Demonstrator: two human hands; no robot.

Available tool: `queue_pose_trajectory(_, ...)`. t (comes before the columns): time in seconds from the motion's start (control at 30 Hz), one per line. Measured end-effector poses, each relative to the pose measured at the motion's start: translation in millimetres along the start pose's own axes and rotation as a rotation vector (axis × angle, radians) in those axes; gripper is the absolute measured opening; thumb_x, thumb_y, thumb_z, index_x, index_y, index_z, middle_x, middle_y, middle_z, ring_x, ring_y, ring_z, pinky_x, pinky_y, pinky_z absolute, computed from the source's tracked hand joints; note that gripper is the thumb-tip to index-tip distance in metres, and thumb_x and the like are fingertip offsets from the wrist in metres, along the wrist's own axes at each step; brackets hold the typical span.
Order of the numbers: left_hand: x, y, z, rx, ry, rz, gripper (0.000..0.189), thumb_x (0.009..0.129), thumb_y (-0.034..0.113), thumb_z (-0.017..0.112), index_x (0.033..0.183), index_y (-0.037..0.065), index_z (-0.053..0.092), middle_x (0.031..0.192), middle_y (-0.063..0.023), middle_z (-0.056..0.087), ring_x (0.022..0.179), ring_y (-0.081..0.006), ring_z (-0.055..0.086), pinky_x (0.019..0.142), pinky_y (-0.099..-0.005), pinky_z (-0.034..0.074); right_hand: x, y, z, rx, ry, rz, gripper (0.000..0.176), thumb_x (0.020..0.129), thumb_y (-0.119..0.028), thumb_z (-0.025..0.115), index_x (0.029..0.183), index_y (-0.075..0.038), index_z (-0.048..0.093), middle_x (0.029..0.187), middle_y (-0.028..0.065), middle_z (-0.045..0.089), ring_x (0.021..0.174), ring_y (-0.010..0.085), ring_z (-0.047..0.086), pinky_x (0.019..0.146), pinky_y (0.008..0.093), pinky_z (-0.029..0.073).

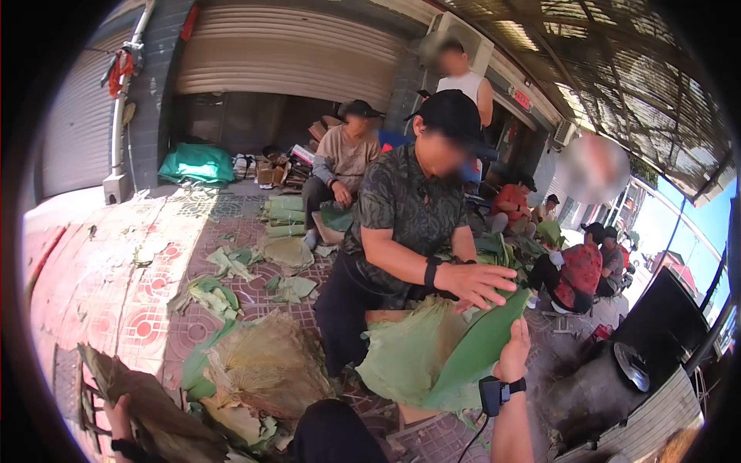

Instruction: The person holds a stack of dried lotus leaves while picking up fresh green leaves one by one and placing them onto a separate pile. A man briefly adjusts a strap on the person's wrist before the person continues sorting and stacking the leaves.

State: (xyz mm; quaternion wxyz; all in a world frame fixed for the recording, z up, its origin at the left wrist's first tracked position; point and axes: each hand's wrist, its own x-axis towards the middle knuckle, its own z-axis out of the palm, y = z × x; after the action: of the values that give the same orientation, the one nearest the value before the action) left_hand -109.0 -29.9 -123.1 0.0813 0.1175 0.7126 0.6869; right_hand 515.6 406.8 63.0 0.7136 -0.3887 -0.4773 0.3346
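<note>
R hand (513, 353) fingers extended, grip unclear, green leaf (480, 356) against them; L hand (120, 419) fingers part-curled, holding brown leaves (158, 405) by edge: prob. best support edges gently w/o creasing.

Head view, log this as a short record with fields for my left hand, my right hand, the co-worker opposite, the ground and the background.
Left hand: at the edge of a brown leaf, grip unclear
Right hand: at the edge of a green leaf, grip partly hidden
Co-worker: dark cap, hand at the green leaf
Ground: patterned paving, loose leaves
Background: roller shutter, seated people
</note>
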Motion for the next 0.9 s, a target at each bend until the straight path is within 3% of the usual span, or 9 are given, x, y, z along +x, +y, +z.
queue_pose_trajectory(0.13,-10.2,8.1,9.6,-0.033,0.016,0.051,0.049,0.07,0.009,0.063,0.115,-0.005,0.051,0.103,-0.0115,0.059,0.089,-0.0217,0.057,0.08,-0.031,0.046,-4.3,-3.1,10.2,0.026,-0.047,0.029,0.036,0.099,-0.021,0.037,0.129,-0.001,0.045,0.114,0.0061,0.057,0.1,0.0137,0.055,0.083,0.0276,0.045)
queue_pose_trajectory(0.27,-18.5,22.1,21.5,-0.068,0.053,0.019,0.047,0.07,0.009,0.063,0.113,-0.005,0.05,0.101,-0.0117,0.059,0.086,-0.0219,0.058,0.078,-0.0318,0.047,11.2,33.7,-1.8,-0.061,-0.138,-0.089,0.04,0.099,-0.023,0.038,0.135,-0.004,0.039,0.131,0.0119,0.047,0.116,0.0221,0.049,0.093,0.0334,0.042)
queue_pose_trajectory(0.37,-40.9,55.7,31.5,0.051,0.103,-0.073,0.049,0.07,0.013,0.068,0.112,-0.005,0.049,0.101,-0.0137,0.059,0.088,-0.0236,0.057,0.078,-0.0339,0.047,-8.2,12.3,21.0,-0.009,-0.109,0.127,0.043,0.099,-0.023,0.038,0.139,-0.007,0.035,0.138,0.0135,0.041,0.123,0.0267,0.044,0.098,0.0392,0.037)
queue_pose_trajectory(0.4,-53.0,72.1,39.8,0.051,0.143,-0.108,0.05,0.071,0.016,0.069,0.11,-0.007,0.048,0.1,-0.0147,0.059,0.09,-0.0237,0.056,0.079,-0.0342,0.046,-13.0,19.2,29.1,-0.077,-0.138,0.026,0.044,0.098,-0.022,0.038,0.14,-0.01,0.032,0.138,0.013,0.041,0.124,0.0274,0.043,0.1,0.0419,0.035)
queue_pose_trajectory(0.53,-73.7,108.2,55.9,-0.094,0.129,-0.141,0.034,0.073,0.008,0.066,0.102,-0.008,0.054,0.091,-0.0128,0.061,0.081,-0.0213,0.059,0.072,-0.0321,0.048,-59.4,16.2,102.8,-0.195,-0.323,-0.36,0.041,0.094,-0.014,0.047,0.133,-0.003,0.042,0.131,0.0124,0.049,0.119,0.0193,0.048,0.096,0.0292,0.038)
queue_pose_trajectory(0.6,-62.4,89.0,50.9,-0.057,0.181,-0.155,0.033,0.074,0.006,0.065,0.103,-0.008,0.057,0.093,-0.0128,0.063,0.083,-0.0207,0.06,0.074,-0.0321,0.049,-79.0,12.4,148.6,-0.17,-0.654,-0.165,0.034,0.093,-0.009,0.048,0.126,0.001,0.048,0.127,0.0134,0.052,0.114,0.0188,0.052,0.095,0.0284,0.04)
queue_pose_trajectory(0.7,-67.9,102.4,49.0,-0.09,0.061,-0.129,0.038,0.074,0.008,0.066,0.105,-0.009,0.052,0.095,-0.0138,0.061,0.083,-0.0206,0.06,0.073,-0.0317,0.049,-110.6,17.9,228.9,-0.242,-1.153,0.064,0.031,0.09,-0.008,0.054,0.119,0.004,0.053,0.117,0.0142,0.058,0.106,0.017,0.057,0.09,0.0273,0.045)
queue_pose_trajectory(0.8,-69.2,106.4,49.2,-0.069,0.079,-0.171,0.041,0.075,0.01,0.067,0.106,-0.011,0.048,0.098,-0.0157,0.06,0.086,-0.021,0.059,0.075,-0.0319,0.049,-141.0,70.0,302.6,-0.418,-1.538,0.115,0.045,0.084,-0.018,0.062,0.122,0.005,0.052,0.117,0.0189,0.059,0.108,0.0206,0.057,0.091,0.0288,0.044)
queue_pose_trajectory(0.9,-70.1,111.1,46.5,0.012,0.137,-0.26,0.044,0.076,0.012,0.068,0.107,-0.01,0.045,0.101,-0.0157,0.059,0.09,-0.0213,0.058,0.078,-0.0318,0.048,-185.0,112.4,357.6,-0.768,-1.646,-0.079,0.064,0.078,-0.036,0.066,0.126,0.002,0.05,0.122,0.023,0.055,0.112,0.0311,0.055,0.095,0.0366,0.042)
